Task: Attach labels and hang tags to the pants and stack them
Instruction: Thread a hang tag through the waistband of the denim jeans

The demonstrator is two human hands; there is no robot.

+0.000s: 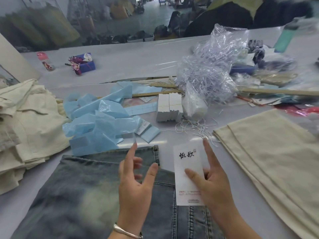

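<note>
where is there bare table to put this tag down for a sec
Bare table shows just past the jeans, between the blue plastic bags and the folded beige fabric, with loose strings at its far edge. A wider bare stretch lies far back, right of the purple box. The middle is crowded: tag stack, shredded plastic.

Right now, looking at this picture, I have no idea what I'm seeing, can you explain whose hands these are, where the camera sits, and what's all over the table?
There is no machine here: a person wears one camera on the head, looking down at their own hands. The right hand holds a white hang tag with black writing. The left hand hovers open over faded blue jeans. On the grey table lie cream pants at right, a cream pile at left, crumpled blue plastic bags, a banded stack of white tags, and a clear bag of white strings.
</note>
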